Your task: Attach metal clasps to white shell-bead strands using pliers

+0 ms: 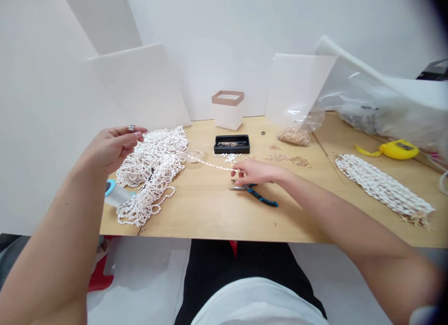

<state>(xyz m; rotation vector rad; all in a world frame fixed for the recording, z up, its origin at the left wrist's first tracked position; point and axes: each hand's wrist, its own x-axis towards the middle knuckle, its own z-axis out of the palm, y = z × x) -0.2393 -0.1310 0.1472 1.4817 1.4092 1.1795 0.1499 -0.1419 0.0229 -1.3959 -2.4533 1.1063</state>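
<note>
My right hand (252,171) pinches one end of a thin strand of white beads (215,166) just above the table. The strand runs left past a clear roll of tape (194,156) toward a big heap of white bead strands (159,150). Pliers (261,195) with black and blue handles lie under and beside my right hand, jaws pointing left. My left hand (117,147) is raised over the heap's left side. Its thumb and forefinger are pressed together, and anything between them is too small to make out. A ring sits on one finger.
A black tray (231,144) holds small beads, with white beads (229,157) and gold-coloured pieces (297,161) scattered nearby. Behind stands a white box (228,115). At right lie a bundle of white strands (383,187), a yellow tape measure (399,149) and plastic bags (364,113).
</note>
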